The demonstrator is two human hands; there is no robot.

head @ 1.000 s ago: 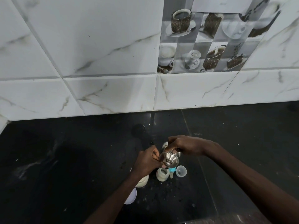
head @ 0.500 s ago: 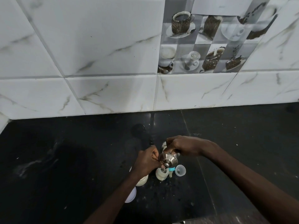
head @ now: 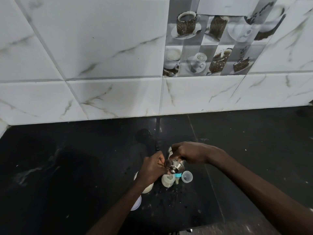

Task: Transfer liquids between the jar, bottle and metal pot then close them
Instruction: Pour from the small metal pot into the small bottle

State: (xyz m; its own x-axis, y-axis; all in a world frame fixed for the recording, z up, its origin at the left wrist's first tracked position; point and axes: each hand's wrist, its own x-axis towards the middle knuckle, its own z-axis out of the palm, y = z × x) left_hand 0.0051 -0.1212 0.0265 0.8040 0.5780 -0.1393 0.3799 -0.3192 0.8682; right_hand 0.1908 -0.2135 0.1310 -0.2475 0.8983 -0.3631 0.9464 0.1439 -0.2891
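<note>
Black counter (head: 67, 175), droplet-speckled; clear cap (head: 187, 178) beside bottle (head: 168, 180); tilted metal pot (head: 174, 165) clamped by right hand (head: 188, 152), left hand (head: 152, 167) pinching rim.

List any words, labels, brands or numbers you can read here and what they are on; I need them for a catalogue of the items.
None can be read.
Picture tile: cups and coffee beans only; one cup bears a small round emblem, too small to read.
Metal pot, held by the right hand and left hand: no marking shows.
Small bottle and clear cap: no label shows.
Counter: plain.
</note>
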